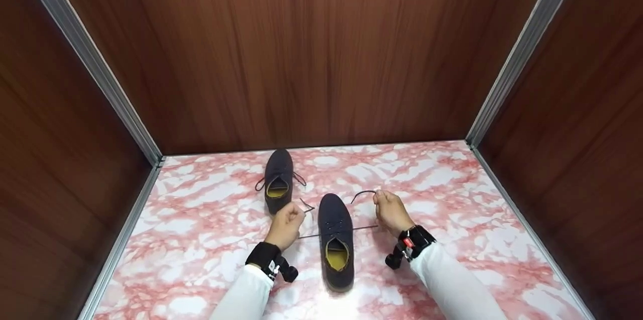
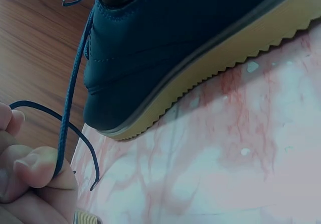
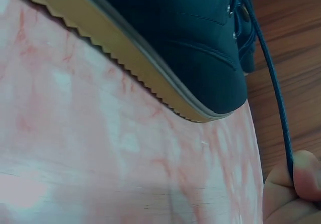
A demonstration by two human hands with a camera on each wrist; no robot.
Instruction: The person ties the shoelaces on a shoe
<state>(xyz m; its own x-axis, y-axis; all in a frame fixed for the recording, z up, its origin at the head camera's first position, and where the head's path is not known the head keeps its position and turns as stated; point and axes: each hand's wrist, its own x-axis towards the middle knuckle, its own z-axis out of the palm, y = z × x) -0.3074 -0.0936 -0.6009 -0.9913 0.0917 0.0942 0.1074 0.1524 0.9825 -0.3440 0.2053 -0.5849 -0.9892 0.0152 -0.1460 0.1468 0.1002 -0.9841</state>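
A dark blue shoe [image 1: 335, 209] with a yellow lining lies in the middle of the floor, toe pointing away. Its lace is stretched out to both sides. On the left, my left hand [image 1: 286, 225] grips one end of the shoelace [image 2: 70, 93], and the loose tip dangles past the fingers. My right hand [image 1: 393, 212] pinches the other end of the lace [image 3: 276, 88], its tip curving out above the hand. In both wrist views the shoe's tan, jagged sole shows beside the taut lace.
A second dark shoe [image 1: 279, 172] with its lace in a bow stands behind my left hand, near the back wall. Brown wood-grain panels [image 1: 321, 59] with grey metal edges enclose the red-and-white marbled surface [image 1: 201, 259] on the back and both sides.
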